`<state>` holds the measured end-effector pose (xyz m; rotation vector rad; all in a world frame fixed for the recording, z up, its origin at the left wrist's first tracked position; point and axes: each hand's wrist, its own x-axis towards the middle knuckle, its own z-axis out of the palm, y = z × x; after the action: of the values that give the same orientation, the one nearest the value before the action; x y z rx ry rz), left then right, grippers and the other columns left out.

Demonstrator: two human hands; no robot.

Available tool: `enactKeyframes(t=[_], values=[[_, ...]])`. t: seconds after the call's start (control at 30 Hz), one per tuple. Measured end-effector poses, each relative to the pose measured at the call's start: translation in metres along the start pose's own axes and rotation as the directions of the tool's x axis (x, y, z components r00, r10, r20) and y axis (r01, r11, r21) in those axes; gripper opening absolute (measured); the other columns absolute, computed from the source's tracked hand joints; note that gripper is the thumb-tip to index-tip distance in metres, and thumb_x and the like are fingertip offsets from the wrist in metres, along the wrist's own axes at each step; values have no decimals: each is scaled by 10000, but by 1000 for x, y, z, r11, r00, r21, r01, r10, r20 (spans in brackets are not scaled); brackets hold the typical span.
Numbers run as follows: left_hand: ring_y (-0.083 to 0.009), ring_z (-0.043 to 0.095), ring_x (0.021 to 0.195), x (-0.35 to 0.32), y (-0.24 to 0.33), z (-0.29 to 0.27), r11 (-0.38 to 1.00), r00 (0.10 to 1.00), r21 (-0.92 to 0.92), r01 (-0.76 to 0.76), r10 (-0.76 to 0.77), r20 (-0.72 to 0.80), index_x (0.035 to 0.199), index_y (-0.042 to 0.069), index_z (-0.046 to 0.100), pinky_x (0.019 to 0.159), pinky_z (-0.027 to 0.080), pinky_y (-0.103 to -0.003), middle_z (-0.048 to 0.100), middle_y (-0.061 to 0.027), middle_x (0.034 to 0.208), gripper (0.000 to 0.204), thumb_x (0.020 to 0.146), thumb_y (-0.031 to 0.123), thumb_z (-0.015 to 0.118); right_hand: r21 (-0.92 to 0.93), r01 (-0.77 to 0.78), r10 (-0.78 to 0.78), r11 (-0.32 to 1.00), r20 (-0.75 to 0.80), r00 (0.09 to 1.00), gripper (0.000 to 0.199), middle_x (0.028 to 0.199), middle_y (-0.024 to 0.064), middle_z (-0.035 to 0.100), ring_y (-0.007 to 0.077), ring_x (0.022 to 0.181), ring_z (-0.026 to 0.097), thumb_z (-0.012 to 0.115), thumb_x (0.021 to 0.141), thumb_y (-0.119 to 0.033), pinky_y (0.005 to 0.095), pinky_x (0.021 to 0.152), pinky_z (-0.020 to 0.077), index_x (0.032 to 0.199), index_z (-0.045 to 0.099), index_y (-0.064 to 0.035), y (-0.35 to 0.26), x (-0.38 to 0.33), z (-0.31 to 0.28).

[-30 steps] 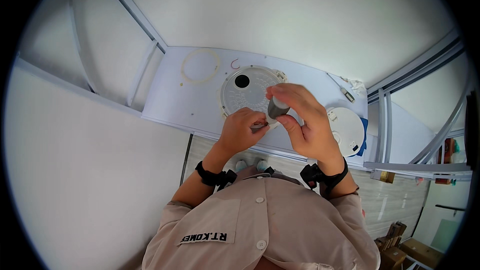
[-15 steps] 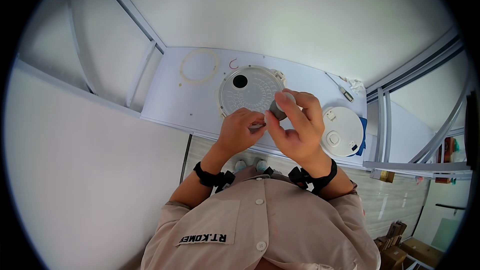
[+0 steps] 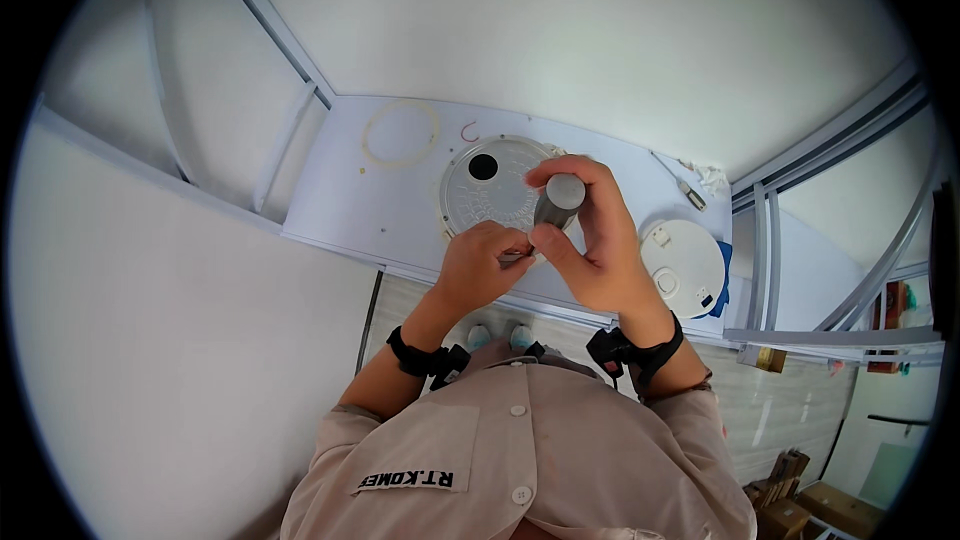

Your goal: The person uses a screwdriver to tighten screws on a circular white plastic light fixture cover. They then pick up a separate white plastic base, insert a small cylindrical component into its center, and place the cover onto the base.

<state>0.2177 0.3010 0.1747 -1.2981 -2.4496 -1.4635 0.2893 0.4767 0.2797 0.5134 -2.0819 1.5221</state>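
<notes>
Head view, looking down over a beige shirt [image 3: 520,460] — right hand [image 3: 590,240] wrapping thumb and fingers around a short grey cylinder [image 3: 558,200], gripping it upright above a white shelf [image 3: 380,210]; left hand [image 3: 485,265] pinching something small at the cylinder's lower end, fingers closed, the item too hidden to identify. Sitting just behind the hands, a round grey plate [image 3: 490,190] with a dark hole; lying to the right, a white round cover [image 3: 685,265]. Black straps circling both wrists
</notes>
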Motion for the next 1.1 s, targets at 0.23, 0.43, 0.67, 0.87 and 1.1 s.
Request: enactKeyframes(t=[0.23,0.43,0.67,0.87,1.1], values=[[-267,707,790,0,0,0,997,1000,72,9,-11,23,906,120,711,680,557,-409,748,-26,796,180,795,148,849,43,-193,190,980,62,980,567,1196,149,729,232,1096,710,736,924,21,361,989,549,1450,531,-26,-13,-3,-3],[-262,709,791,1,2,1,998,1000,58,9,-9,-5,967,134,746,691,567,-405,751,-13,796,196,796,150,841,-268,-142,97,953,-174,980,563,1160,191,729,295,959,744,794,907,-54,324,798,584,1424,574,-29,-8,-18,18],[-257,709,813,1,8,-2,995,999,90,45,-47,20,967,127,746,694,570,-393,757,-12,820,198,801,160,847,-93,-86,68,992,-187,980,561,1160,176,701,249,1015,712,797,934,-95,348,910,560,1431,556,1,-4,-17,20],[-259,703,822,-3,-2,1,999,999,-17,33,-32,27,948,113,732,694,564,-394,755,-25,835,182,816,155,851,250,56,48,966,-390,919,523,1170,104,625,180,1065,619,716,1015,-105,359,961,513,1468,477,-1,-23,-6,10],[-264,702,865,-6,0,0,1000,1000,-12,-26,27,13,973,102,732,718,564,-396,758,-36,867,172,831,113,828,-195,-273,238,942,-188,953,451,1101,81,644,184,947,618,668,868,49,316,876,513,1305,643,-62,26,-23,-38]])
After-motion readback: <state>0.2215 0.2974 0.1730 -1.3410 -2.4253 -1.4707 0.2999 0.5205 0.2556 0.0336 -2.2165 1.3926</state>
